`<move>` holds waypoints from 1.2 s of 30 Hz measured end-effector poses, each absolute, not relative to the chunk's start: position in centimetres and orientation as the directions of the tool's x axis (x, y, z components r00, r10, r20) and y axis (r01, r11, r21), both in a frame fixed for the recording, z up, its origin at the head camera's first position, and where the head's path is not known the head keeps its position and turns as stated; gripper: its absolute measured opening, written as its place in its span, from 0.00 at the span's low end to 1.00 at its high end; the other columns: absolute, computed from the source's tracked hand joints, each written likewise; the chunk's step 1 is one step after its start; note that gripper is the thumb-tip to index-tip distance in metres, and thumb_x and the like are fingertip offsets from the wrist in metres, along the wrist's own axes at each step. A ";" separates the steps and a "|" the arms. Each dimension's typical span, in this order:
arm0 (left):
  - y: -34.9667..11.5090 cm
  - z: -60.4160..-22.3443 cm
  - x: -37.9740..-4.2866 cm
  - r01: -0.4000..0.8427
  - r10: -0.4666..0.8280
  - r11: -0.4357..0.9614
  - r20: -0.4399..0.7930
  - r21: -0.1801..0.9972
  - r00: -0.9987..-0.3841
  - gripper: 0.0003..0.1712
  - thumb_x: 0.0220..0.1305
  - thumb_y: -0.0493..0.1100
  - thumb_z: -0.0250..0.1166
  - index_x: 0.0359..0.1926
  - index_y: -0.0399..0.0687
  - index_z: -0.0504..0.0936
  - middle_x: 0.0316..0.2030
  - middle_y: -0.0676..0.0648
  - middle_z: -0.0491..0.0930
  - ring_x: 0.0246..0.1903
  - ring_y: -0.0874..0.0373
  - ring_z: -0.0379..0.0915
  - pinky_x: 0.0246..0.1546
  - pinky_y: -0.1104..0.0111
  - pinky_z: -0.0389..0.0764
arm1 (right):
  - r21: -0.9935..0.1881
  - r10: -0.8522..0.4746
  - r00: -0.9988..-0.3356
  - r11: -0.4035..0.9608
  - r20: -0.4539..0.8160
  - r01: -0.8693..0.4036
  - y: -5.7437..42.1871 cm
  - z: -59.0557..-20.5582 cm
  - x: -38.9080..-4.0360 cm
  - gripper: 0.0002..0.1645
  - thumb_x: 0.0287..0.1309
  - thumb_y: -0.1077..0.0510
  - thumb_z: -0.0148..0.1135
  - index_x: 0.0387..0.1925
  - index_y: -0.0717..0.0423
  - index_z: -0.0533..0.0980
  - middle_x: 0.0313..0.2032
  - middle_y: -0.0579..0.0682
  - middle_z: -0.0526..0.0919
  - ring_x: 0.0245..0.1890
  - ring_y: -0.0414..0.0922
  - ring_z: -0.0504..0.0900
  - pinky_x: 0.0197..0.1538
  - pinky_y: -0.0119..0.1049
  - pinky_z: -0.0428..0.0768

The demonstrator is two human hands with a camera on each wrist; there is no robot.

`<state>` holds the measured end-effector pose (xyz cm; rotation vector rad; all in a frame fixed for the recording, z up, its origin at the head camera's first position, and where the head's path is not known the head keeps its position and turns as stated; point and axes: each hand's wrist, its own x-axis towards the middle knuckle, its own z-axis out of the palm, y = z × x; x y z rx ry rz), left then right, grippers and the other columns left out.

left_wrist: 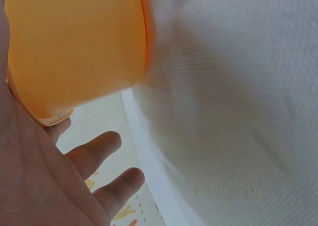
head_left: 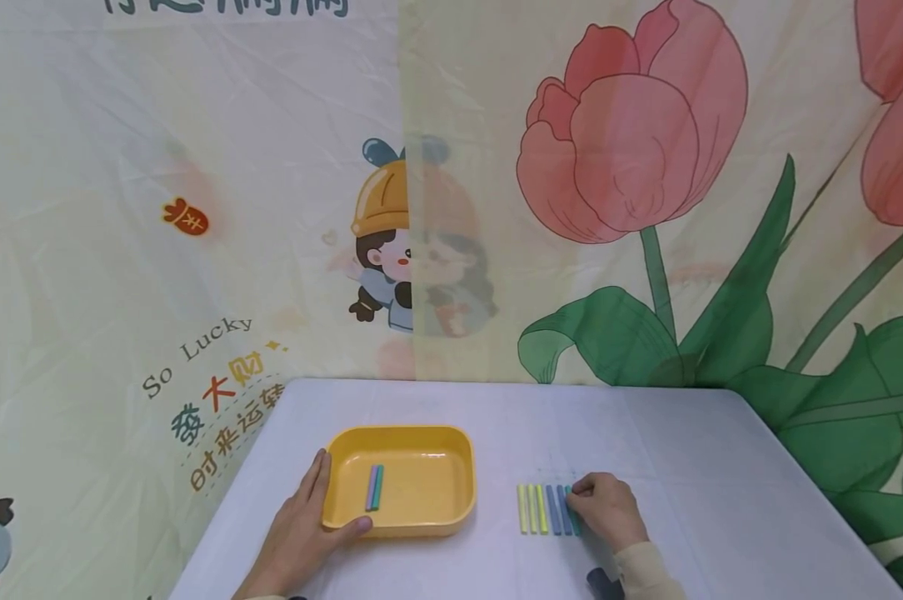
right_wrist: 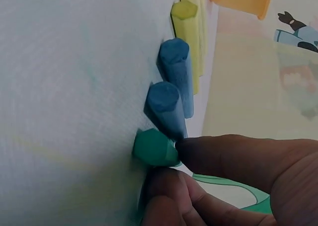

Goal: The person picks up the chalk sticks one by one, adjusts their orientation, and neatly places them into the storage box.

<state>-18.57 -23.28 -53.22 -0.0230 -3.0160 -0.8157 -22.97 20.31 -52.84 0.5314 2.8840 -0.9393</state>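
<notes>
Green and faceted, the end stick is sitting at the right of the row, and we're watching the right hand pinching it between thumb and fingers, the free outer side presumably giving them room. Next to it we're spotting two blue sticks, then three yellow sticks, lying parallel on the white table. Farther left, the left hand is resting against the yellow tray, fingers spread, thumb at the near rim, likely steadying it; inside, a purple stick and a teal stick are lying side by side.
</notes>
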 end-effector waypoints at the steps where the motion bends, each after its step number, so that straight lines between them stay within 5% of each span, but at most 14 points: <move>1: -23.3 -53.3 -18.6 0.026 0.013 0.864 0.030 0.504 -0.999 0.76 0.51 0.83 0.62 0.81 0.46 0.33 0.81 0.41 0.35 0.72 0.29 0.53 0.68 0.35 0.58 | -0.552 0.307 -0.938 0.760 -0.162 0.344 20.2 -52.8 -23.0 0.12 0.55 0.61 0.72 0.36 0.66 0.82 0.29 0.53 0.83 0.31 0.47 0.81 0.34 0.40 0.84; 23: -23.3 -53.4 -18.5 0.047 0.021 0.859 0.057 0.510 -0.998 0.75 0.52 0.82 0.63 0.81 0.46 0.34 0.81 0.41 0.36 0.71 0.29 0.54 0.68 0.35 0.59 | -0.506 0.292 -0.945 0.798 -0.149 0.326 19.6 -52.4 -23.3 0.11 0.54 0.62 0.72 0.34 0.68 0.82 0.27 0.52 0.82 0.28 0.45 0.80 0.30 0.38 0.84; 36: -23.3 -53.5 -18.6 0.042 0.019 0.861 0.050 0.508 -0.999 0.76 0.52 0.82 0.62 0.81 0.44 0.34 0.81 0.40 0.36 0.72 0.30 0.53 0.68 0.36 0.59 | -0.581 0.241 -0.956 0.760 -0.166 0.292 21.1 -52.3 -23.4 0.15 0.51 0.58 0.75 0.36 0.66 0.84 0.31 0.52 0.84 0.33 0.47 0.80 0.37 0.44 0.84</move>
